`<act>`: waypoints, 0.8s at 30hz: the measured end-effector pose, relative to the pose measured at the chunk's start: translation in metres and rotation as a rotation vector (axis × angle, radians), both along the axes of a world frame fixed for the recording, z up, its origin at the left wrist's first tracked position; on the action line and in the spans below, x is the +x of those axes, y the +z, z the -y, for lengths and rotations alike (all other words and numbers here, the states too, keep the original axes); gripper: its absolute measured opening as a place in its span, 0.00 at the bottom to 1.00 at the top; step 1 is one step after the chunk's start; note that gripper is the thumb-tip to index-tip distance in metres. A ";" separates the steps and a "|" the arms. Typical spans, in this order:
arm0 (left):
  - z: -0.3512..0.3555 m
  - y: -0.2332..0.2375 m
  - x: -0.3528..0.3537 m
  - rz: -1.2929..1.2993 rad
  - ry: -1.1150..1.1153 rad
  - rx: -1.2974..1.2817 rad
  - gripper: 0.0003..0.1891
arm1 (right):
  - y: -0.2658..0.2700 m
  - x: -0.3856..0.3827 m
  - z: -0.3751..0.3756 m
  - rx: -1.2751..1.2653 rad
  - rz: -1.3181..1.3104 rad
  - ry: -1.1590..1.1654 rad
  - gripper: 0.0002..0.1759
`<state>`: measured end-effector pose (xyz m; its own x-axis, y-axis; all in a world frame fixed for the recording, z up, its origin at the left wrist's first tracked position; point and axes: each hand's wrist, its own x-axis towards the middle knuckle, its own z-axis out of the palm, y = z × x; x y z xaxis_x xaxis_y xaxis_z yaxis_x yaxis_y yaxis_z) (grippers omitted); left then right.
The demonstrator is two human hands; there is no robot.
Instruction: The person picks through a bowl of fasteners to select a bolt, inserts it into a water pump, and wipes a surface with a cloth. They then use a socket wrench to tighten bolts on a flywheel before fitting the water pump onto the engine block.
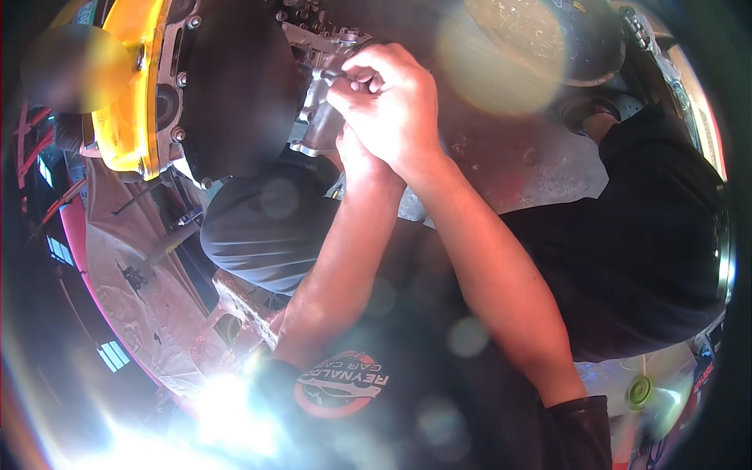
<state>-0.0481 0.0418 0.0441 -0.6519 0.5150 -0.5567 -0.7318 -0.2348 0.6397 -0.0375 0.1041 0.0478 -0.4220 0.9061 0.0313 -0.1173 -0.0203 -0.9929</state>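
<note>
A silvery metal part (319,125) with bolts and openings stands at upper centre, against a large dark round shape. My right hand (395,106) is over its right side, fingers curled and pinched together near a small dark piece at the part's upper edge. What the fingertips hold is too small to make out. My left hand (359,153) lies below and behind my right hand, close to the part's lower right side. Its fingers are mostly hidden.
A yellow rounded cover (129,133) with a bolted metal rim is at upper left. A large round pan (580,43) sits at upper right. My dark-clothed legs are on both sides of my forearms. Strong glare covers the lower left.
</note>
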 end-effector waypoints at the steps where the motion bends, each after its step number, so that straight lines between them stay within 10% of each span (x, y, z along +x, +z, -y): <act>1: 0.000 0.000 -0.002 0.006 -0.004 0.023 0.19 | -0.001 0.003 -0.002 -0.015 -0.055 -0.024 0.08; 8: -0.019 0.018 0.004 -0.020 0.099 -0.232 0.22 | -0.012 0.019 -0.024 -0.581 -0.092 -0.134 0.09; 24: -0.012 0.032 0.014 -0.072 0.188 -0.233 0.21 | -0.014 0.012 -0.018 -0.425 -0.041 0.159 0.07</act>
